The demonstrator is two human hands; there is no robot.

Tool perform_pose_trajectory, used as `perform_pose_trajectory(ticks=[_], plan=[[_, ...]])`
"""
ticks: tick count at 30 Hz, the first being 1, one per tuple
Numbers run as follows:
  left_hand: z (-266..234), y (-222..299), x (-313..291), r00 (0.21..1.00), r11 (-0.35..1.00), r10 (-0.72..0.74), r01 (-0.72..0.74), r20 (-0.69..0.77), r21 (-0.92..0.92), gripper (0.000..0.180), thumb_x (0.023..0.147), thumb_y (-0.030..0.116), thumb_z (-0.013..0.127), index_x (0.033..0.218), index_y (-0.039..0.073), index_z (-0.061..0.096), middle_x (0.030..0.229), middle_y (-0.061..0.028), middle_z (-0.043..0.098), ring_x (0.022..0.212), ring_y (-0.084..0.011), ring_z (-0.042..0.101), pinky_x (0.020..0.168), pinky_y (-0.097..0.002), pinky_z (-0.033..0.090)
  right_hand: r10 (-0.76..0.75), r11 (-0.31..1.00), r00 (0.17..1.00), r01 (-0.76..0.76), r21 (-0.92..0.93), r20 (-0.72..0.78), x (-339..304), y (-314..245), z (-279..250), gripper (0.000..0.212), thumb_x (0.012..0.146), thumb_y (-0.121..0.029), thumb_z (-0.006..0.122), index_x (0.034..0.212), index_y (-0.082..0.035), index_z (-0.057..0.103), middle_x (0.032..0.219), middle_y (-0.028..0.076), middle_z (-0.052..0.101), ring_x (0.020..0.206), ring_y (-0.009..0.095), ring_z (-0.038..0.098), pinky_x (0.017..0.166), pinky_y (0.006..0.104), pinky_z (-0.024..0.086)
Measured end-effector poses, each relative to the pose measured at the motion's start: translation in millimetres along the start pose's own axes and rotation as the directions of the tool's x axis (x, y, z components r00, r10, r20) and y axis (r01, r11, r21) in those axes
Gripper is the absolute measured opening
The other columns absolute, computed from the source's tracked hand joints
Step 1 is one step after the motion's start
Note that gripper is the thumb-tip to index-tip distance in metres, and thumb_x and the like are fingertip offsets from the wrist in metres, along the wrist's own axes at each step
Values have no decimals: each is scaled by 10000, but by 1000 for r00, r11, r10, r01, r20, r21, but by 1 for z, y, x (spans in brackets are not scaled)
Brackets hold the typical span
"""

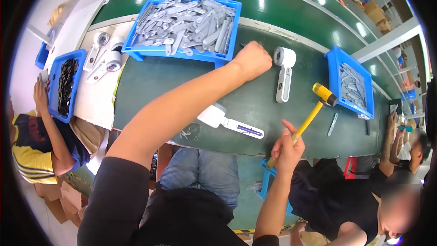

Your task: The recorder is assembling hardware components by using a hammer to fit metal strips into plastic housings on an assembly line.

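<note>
My left hand (253,61) reaches across the green bench, fingers curled closed, between a blue tray of grey parts and a white round-headed handheld device (284,74). What those fingers hold, if anything, is hidden; a small dark tip (243,44) shows beside them. In my right hand (288,149) is the handle of a mallet (314,109) with a yellow and black head, raised over the bench. A second white handheld device (241,128) lies below my left forearm, its handle showing a purple-blue strip inside; the forearm partly covers its round head.
The blue tray (182,52) is heaped with long grey plastic pieces. Another blue tray (334,70) at the right holds similar pieces, with a loose strip (333,124) nearby. Several white devices (109,61) and a tray of black parts (67,86) are at the left. Other people sit on both sides.
</note>
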State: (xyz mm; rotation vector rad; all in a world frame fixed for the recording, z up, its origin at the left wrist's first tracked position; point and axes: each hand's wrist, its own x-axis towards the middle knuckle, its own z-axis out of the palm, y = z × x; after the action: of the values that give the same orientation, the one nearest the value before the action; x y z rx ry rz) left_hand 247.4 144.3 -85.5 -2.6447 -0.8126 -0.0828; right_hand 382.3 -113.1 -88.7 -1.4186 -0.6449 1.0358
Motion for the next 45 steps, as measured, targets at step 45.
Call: perform_pose_trajectory(ticks=[45], plan=[[-63,93,-179,853,761,-359,34,-378,-648,192,780,214,802,887,77,722,1012,-24,686,1019,-217,608,985,-418,465,-228,939,964,181,-293,-134,-45,18,48,186,1033,-65,657,1174,56,650,1074,121,758,957,168,745,872,285,566]])
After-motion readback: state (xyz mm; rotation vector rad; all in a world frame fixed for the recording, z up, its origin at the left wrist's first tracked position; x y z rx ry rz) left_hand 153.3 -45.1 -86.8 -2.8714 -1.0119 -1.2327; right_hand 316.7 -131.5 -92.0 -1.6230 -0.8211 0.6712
